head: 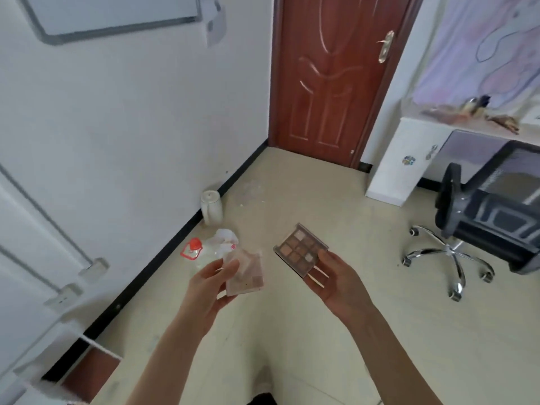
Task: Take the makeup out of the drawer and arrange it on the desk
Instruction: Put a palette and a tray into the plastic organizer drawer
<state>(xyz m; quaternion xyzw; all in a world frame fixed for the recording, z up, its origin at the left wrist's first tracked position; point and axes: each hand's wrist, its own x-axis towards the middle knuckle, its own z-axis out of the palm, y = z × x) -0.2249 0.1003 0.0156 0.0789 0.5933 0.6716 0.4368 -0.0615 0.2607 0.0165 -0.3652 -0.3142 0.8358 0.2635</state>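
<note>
Beige floor below, red door beyond. Left hand gripping pink palette (blurred); right hand pinching brown eyeshadow palette; white desk far right, well apart.

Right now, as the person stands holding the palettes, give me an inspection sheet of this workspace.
Surface: white desk far right, across the floor.
Job's things: pink palette and brown palette, both in hand; blurred items on the desk.
Clutter: bottle and white jug on the floor.
Grippers: left hand holds pink palette; right hand holds brown palette.
Cables: nothing seen.
Surroundings: door, chair, whiteboard.
</note>
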